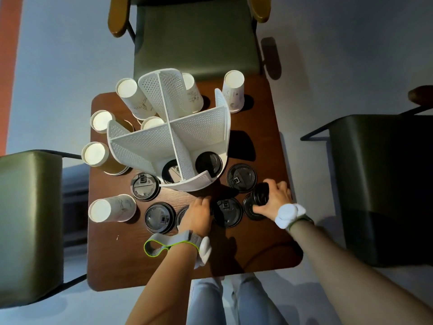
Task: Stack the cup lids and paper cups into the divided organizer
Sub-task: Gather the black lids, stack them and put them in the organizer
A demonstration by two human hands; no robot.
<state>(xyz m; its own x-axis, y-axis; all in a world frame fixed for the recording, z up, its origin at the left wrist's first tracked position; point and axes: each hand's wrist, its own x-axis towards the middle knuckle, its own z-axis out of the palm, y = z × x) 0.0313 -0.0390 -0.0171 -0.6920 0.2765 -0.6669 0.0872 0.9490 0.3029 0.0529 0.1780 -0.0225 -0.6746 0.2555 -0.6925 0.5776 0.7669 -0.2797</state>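
A white perforated divided organizer [199, 127] stands in the middle of the brown table, with black lids in its two near compartments. Several black cup lids lie flat in front of it, such as one lid [241, 177] at the right and another lid [144, 186] at the left. My right hand [276, 198] grips a small stack of black lids [260, 194], tilted on edge above another lid. My left hand [198, 214] rests palm down on a lid, its fingers touching the neighbouring lid [227, 211]. Several upturned paper cups [112, 208] stand around the organizer.
The brown wooden table [131, 259] has rounded corners. Green chairs stand at the far side [199, 36], left [25, 221] and right [384, 184]. Both wrists carry white devices on straps. My legs in jeans show below the near table edge.
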